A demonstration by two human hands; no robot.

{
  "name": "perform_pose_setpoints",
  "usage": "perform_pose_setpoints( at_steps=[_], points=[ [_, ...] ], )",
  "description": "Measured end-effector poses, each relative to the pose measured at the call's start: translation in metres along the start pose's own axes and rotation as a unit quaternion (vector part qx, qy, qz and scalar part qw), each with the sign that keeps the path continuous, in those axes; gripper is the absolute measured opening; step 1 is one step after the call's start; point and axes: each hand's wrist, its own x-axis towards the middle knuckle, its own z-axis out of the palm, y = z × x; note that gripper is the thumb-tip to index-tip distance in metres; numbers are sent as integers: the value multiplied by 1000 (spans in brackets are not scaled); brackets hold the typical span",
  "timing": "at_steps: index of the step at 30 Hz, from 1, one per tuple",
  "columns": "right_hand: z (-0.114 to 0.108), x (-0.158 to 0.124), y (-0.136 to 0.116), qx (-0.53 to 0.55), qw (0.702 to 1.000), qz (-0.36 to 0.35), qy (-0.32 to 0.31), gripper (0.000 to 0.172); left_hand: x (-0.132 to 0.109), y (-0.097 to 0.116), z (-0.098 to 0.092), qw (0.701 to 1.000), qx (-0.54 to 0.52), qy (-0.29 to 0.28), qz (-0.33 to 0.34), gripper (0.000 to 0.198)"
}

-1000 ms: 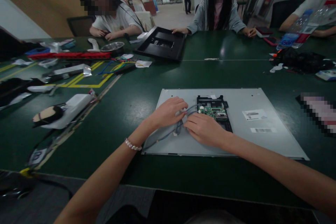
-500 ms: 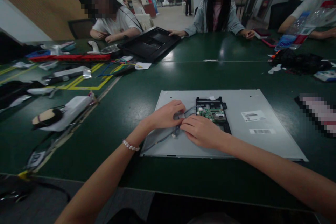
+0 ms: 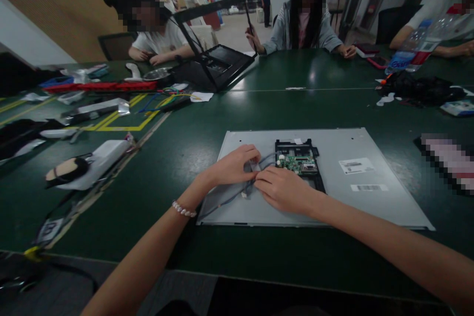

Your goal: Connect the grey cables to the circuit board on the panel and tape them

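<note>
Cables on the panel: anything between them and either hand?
Nothing visible blocks either. The left hand and right hand are right at the cables, above the panel. A pale translucent piece, maybe tape, shows at the left fingers; exact contact is hidden.

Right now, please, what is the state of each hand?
Left hand: curled at the cables; grip cannot be told.
Right hand: curled there too; grip hidden.
</note>
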Motion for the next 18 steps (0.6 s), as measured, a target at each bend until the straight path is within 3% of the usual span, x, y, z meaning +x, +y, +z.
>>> perform_pose_setpoints(
  at_steps=[18],
  points=[
    [8, 0, 0, -43, 999, -12, 24, 16, -1, -3, 2, 1000, -19, -16, -12, 20]
  ],
)
